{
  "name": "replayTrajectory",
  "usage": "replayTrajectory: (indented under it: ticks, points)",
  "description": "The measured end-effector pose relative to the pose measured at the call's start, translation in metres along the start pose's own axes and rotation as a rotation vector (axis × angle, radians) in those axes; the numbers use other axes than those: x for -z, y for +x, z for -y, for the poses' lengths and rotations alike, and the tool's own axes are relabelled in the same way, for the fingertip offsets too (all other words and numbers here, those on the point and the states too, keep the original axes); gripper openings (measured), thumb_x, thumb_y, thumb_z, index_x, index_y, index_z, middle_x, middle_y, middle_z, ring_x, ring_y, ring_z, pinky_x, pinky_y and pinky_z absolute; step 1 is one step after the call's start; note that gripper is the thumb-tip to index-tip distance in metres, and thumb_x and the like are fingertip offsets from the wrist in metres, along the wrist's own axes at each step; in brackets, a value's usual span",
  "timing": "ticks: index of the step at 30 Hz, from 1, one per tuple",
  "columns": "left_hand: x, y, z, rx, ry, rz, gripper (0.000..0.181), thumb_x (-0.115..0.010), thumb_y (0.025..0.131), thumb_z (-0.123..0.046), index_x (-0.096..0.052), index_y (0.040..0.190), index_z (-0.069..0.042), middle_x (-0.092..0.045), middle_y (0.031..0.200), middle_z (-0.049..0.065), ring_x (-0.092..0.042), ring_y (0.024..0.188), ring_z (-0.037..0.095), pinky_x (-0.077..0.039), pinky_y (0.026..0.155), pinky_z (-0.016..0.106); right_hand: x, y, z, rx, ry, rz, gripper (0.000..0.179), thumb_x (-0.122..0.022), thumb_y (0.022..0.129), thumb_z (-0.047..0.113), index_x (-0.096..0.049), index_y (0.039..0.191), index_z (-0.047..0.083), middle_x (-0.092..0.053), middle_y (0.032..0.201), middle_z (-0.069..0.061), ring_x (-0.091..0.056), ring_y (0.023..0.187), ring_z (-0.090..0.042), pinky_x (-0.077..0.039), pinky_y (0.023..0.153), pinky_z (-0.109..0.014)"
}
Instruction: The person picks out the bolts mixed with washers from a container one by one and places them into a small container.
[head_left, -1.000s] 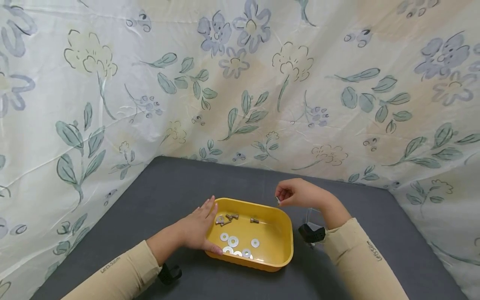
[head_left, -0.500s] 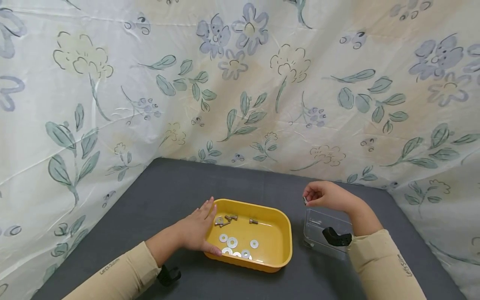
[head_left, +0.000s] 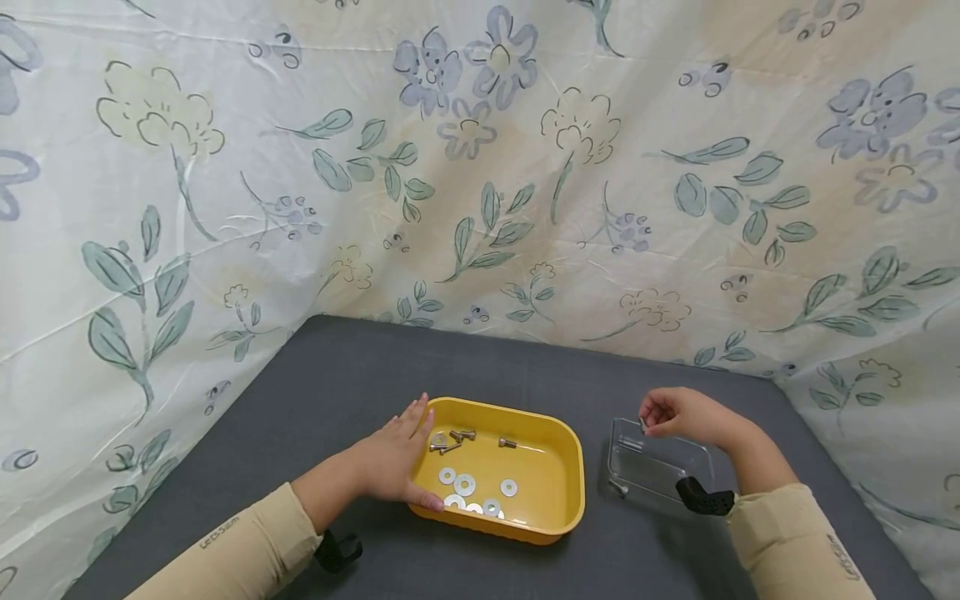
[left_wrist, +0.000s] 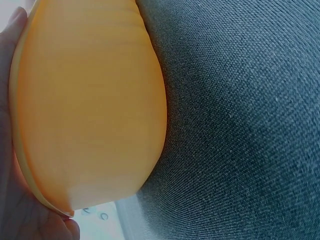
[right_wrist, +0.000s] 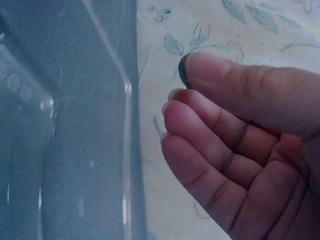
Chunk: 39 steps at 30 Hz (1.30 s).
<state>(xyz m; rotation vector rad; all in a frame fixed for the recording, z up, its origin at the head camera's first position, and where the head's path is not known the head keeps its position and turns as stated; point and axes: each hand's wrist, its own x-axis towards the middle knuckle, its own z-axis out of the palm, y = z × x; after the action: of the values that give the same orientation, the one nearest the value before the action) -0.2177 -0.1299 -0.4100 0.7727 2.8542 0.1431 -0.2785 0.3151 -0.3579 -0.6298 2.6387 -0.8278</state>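
Note:
My left hand [head_left: 393,454] rests with spread, straight fingers over the left end of a yellow tray [head_left: 572,467], its thumb on the near rim. Inside the tray lie several bolts [head_left: 507,443] and several flat washers [head_left: 464,485]. My right hand [head_left: 686,414] is over the back left part of a clear plastic box [head_left: 708,467]. Between thumb and index finger it pinches a small metal piece [right_wrist: 184,71]. Only the piece's dark edge shows in the right wrist view, so its kind is hidden. The other fingers curl loosely.
A small metallic object [head_left: 618,488] shows at the clear box's near left corner, too small to identify. The dark grey table [head_left: 420,350] reaches back to a flowered curtain [head_left: 480,208]. Black straps with camera mounts [head_left: 705,497] hang at both wrists.
My right hand has moved right from beside the yellow tray to the clear box and lowered, still pinching the small metal piece. The left hand and the tray keep their place.

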Motion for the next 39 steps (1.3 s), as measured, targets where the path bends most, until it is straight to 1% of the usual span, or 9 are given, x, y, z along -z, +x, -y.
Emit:
replayTrajectory:
  ticks: [6,11,15,23,28,33,39]
  points:
    - [0.000,-0.001,0.000,0.004,-0.001,0.000,0.131,-0.042,0.056,-0.090,-0.006,0.146,-0.003,0.011,0.152,0.013,0.003,0.139,0.026,-0.016,0.110,0.044,-0.004,-0.006,-0.013,0.002,0.018,0.009,0.022,-0.068,0.082,0.015,-0.057,0.094,0.001,-0.057,0.079,-0.004,-0.054,0.071,-0.015,-0.047,0.060,-0.029]
    - [0.001,-0.001,0.000,0.010,-0.005,0.006,0.131,-0.043,0.056,-0.089,-0.006,0.147,-0.003,0.011,0.152,0.013,0.003,0.139,0.026,-0.016,0.110,0.044,-0.006,-0.008,-0.016,0.000,0.022,0.008,0.023,-0.068,0.082,0.015,-0.057,0.095,0.000,-0.057,0.080,-0.004,-0.053,0.070,-0.014,-0.046,0.059,-0.029]
    - [0.002,-0.001,0.000,0.008,0.007,0.006,0.131,-0.042,0.056,-0.089,-0.007,0.146,-0.002,0.011,0.152,0.013,0.002,0.140,0.026,-0.016,0.110,0.044,-0.007,-0.007,-0.018,-0.005,0.037,0.010,0.021,-0.068,0.082,0.014,-0.057,0.095,0.001,-0.056,0.079,-0.005,-0.053,0.070,-0.015,-0.046,0.059,-0.031]
    - [0.005,0.000,0.000,0.008,-0.005,0.019,0.130,-0.043,0.056,-0.089,-0.007,0.147,-0.003,0.011,0.152,0.012,0.003,0.140,0.027,-0.015,0.110,0.044,-0.011,-0.005,-0.021,-0.007,0.046,0.023,0.022,-0.066,0.083,0.012,-0.057,0.097,-0.002,-0.056,0.079,-0.005,-0.052,0.069,-0.015,-0.046,0.060,-0.033]
    - [0.005,0.000,0.000,0.008,-0.004,0.014,0.130,-0.042,0.055,-0.090,-0.008,0.147,-0.003,0.011,0.152,0.013,0.003,0.140,0.026,-0.016,0.110,0.044,-0.012,-0.005,-0.021,-0.006,0.035,0.023,0.021,-0.064,0.085,0.010,-0.057,0.099,-0.003,-0.057,0.081,-0.004,-0.053,0.071,-0.015,-0.047,0.061,-0.032]
    - [0.003,0.001,0.001,0.007,-0.004,0.011,0.131,-0.041,0.055,-0.090,-0.007,0.147,-0.003,0.012,0.152,0.012,0.004,0.140,0.026,-0.016,0.110,0.044,-0.011,-0.004,-0.020,-0.017,0.028,0.005,0.024,-0.066,0.084,0.014,-0.057,0.099,-0.002,-0.057,0.081,-0.004,-0.054,0.072,-0.016,-0.047,0.061,-0.029]
    - [0.003,0.002,0.001,0.006,-0.007,0.012,0.131,-0.041,0.055,-0.090,-0.006,0.147,-0.003,0.012,0.152,0.012,0.004,0.140,0.026,-0.016,0.110,0.044,-0.009,-0.002,-0.019,-0.023,0.033,0.005,0.026,-0.067,0.083,0.017,-0.058,0.099,-0.001,-0.057,0.082,-0.004,-0.055,0.075,-0.018,-0.048,0.062,-0.029]
